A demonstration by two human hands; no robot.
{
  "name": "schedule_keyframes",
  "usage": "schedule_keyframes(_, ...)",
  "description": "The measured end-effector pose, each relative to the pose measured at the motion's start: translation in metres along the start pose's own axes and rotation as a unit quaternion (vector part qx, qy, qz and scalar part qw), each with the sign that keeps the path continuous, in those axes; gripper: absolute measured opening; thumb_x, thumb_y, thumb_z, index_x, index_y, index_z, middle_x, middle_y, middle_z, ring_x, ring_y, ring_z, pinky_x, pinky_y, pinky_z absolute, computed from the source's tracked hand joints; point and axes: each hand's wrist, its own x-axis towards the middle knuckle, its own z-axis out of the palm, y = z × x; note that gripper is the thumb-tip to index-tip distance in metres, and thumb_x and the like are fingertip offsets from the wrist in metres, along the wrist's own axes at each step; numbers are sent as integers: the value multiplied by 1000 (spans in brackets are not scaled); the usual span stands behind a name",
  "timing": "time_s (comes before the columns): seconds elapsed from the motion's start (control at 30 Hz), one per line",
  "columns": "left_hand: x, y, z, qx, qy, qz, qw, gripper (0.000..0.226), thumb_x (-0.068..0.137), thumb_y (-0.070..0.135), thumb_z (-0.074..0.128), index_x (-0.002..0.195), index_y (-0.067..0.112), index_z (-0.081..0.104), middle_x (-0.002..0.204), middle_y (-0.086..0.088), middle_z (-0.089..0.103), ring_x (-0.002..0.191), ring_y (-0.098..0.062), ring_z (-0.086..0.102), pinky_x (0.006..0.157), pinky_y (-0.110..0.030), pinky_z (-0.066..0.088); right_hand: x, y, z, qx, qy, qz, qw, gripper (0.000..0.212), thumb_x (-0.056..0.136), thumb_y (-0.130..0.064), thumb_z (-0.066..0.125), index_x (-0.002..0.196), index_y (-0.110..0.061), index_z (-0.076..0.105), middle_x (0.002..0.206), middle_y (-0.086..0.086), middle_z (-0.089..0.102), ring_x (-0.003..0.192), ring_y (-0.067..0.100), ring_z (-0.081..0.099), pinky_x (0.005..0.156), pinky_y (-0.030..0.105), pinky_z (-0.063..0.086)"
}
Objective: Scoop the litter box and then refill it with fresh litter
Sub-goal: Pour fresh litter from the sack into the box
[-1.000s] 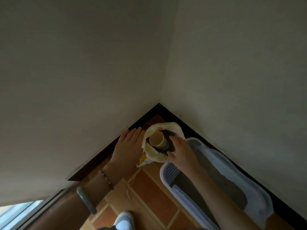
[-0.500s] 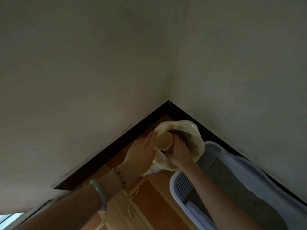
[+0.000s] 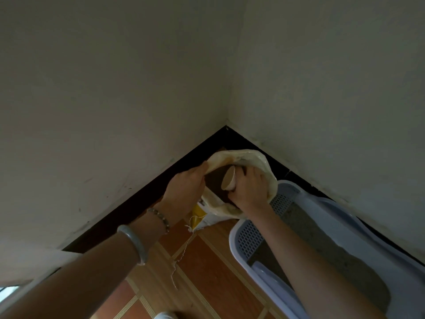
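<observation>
An open cream litter sack (image 3: 250,157) stands in the corner of the room. My left hand (image 3: 184,189) grips the sack's left rim and holds the mouth open. My right hand (image 3: 249,188) is inside the mouth, fingers curled round a tan paper cup (image 3: 228,180) that lies tilted with its opening facing up and left. Dark litter shows inside the sack under the cup. The pale blue litter box (image 3: 243,229) lies on the floor to the right, holding grey litter (image 3: 322,240), with a perforated step at its near end.
Two pale walls meet at a black skirting board (image 3: 128,203) behind the sack. The floor has orange-brown tiles (image 3: 207,261). A loose string (image 3: 181,256) hangs from the sack's yellow-printed side. A white shoe (image 3: 165,316) shows at the bottom edge.
The cup has tipped further onto its side and sunk deeper into the sack. My left hand went from lying flat beside the sack to gripping its rim. The view has tilted up and closer.
</observation>
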Motion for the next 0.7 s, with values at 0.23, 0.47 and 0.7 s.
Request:
schedule_keyframes(0.23, -6, -1, -1, 6, -12, 39, 999, 44, 92, 12, 55, 134, 7, 48, 104, -12, 68, 80, -27, 67, 63, -32, 51, -3, -12, 24, -113, -85, 4, 990, 62, 81, -29, 63, 135, -16, 38, 129, 16, 50, 121, 35, 43, 105, 49, 25)
schedule_keyframes(0.47, -10, -13, 2, -8, 8, 98, 995, 46, 81, 8, 69, 125, 2, 55, 97, -11, 71, 68, -21, 68, 54, -26, 54, 10, -7, 35, -102, -129, 10, 986, 60, 82, -32, 62, 135, -19, 37, 127, 10, 51, 119, 30, 46, 107, 49, 28)
schedule_keyframes(0.7, -11, -9, 1, -37, -2, 78, 996, 47, 96, 17, 47, 141, 7, 38, 126, -11, 59, 97, -26, 63, 78, -32, 51, 19, -15, 43, -68, -131, -27, 989, 37, 91, -27, 49, 127, -17, 48, 121, 9, 56, 115, 29, 51, 100, 42, 37)
